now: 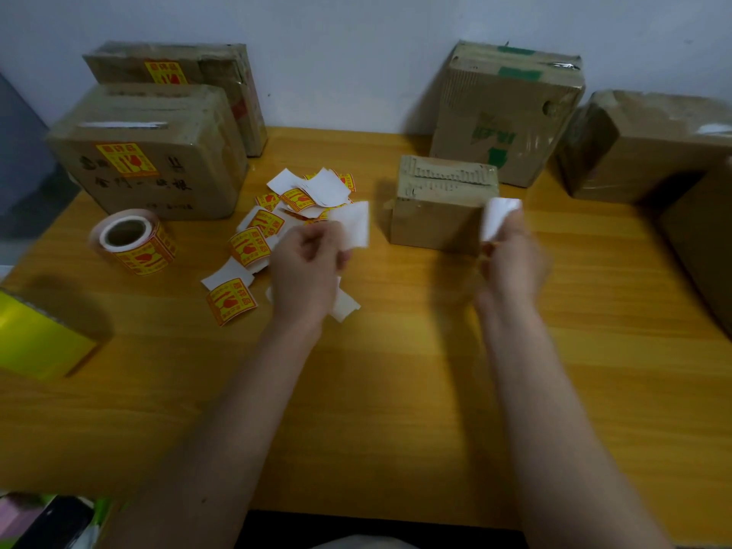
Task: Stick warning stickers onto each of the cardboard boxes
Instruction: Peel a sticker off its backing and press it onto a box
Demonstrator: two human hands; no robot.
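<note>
My left hand (307, 263) pinches a white paper square (354, 227), likely sticker backing, above the wooden table (396, 390). My right hand (511, 259) pinches another white piece (497, 217), its face hidden, in front of a small cardboard box (443, 204) with no sticker visible. Loose yellow-and-red warning stickers (253, 241) and white backings lie scattered left of my left hand. A sticker roll (132, 241) lies further left. Two boxes at the back left, the near box (146, 152) and the far box (178, 73), each carry a yellow sticker.
A tall box with green print (503, 112) leans by the wall behind the small box. A taped box (641, 148) sits at the right, with another box edge (709, 247) at the far right. A yellow-green object (35, 338) sits at the left edge.
</note>
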